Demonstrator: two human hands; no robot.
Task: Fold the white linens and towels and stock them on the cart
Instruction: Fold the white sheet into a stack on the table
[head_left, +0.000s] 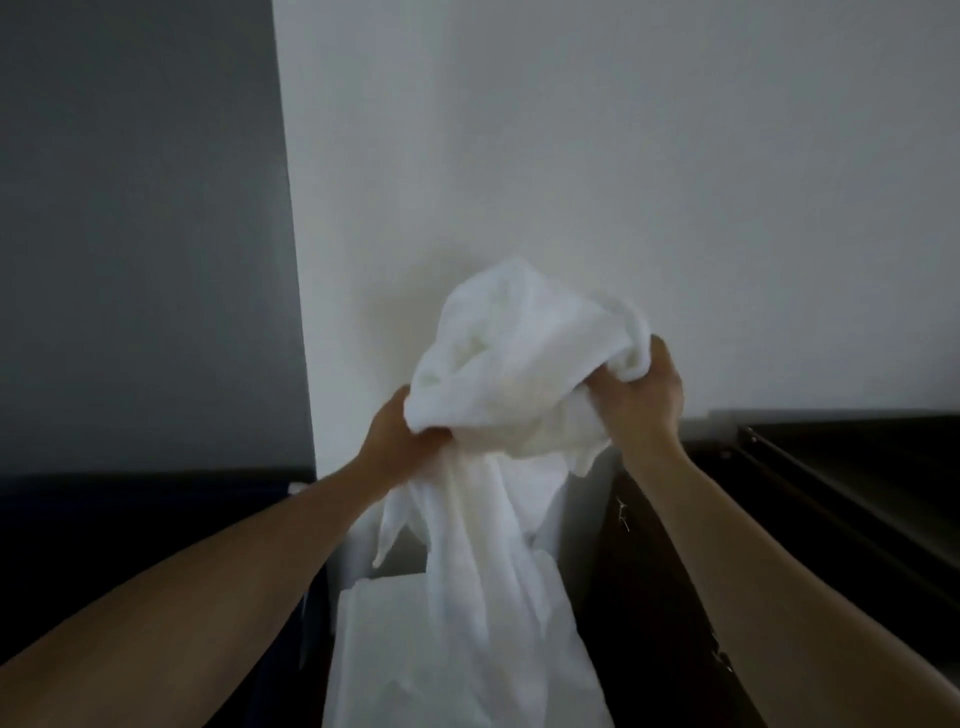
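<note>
Linen (519, 364), white and crumpled, filled the middle of the frame, raised in front of a white wall (623, 156). Your left hand (400, 436) gripped a bunched fold at the cloth's lower left, fingers curled into it. Your right hand (649, 400) clutched another gathered edge at its right side, a little higher in the frame. Between your hands the cloth rose in a loose mound. Below them a long tail of it hung toward the bottom centre, in front of more white fabric (384, 649) that lay flat there. Whether the tail touched that fabric, or was part of the same piece, could not be told. Both your forearms were bare and reached in from the lower corners. A grey wall (130, 208) took up the upper left, with a dark, nearly black mass (130, 519) beneath it at lower left. Dark furniture (857, 493) ran along the lower right, just beside the hanging cloth.
</note>
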